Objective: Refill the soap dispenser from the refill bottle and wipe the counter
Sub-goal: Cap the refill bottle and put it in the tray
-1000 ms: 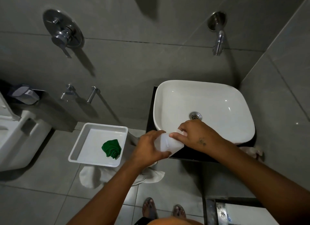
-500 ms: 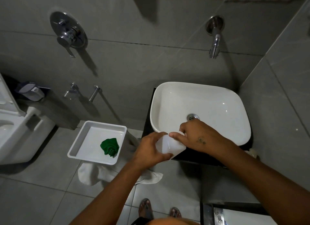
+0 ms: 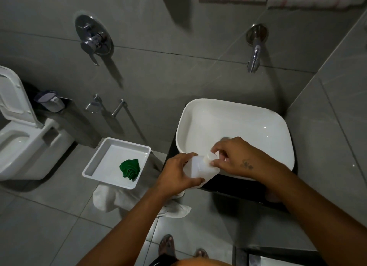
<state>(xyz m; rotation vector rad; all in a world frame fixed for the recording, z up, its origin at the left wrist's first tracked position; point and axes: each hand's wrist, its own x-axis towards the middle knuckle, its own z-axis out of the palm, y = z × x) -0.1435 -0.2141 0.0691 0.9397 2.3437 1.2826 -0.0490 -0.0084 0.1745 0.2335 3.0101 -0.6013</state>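
A translucent white refill bottle (image 3: 198, 169) is tilted in front of the white basin (image 3: 258, 125), neck pointing up and right. My left hand (image 3: 176, 174) is wrapped around its body. The fingertips of my right hand (image 3: 236, 158) pinch the bottle's white cap (image 3: 211, 157). The basin stands on a black counter (image 3: 234, 184). A folded green cloth (image 3: 130, 169) lies in a white tray (image 3: 95, 166) to the left. I see no soap dispenser near the basin; a small wall-mounted container (image 3: 50, 101) sits far left.
A wall tap (image 3: 255, 53) hangs above the basin. A shower mixer (image 3: 93, 37) and a towel bar (image 3: 118, 107) are on the tiled wall. A toilet (image 3: 21, 134) stands at the left. A white towel (image 3: 119, 198) lies under the tray.
My right hand has shifted from covering the bottle's top to pinching its cap with the fingertips, so the cap and neck now show. The view has drifted slightly.
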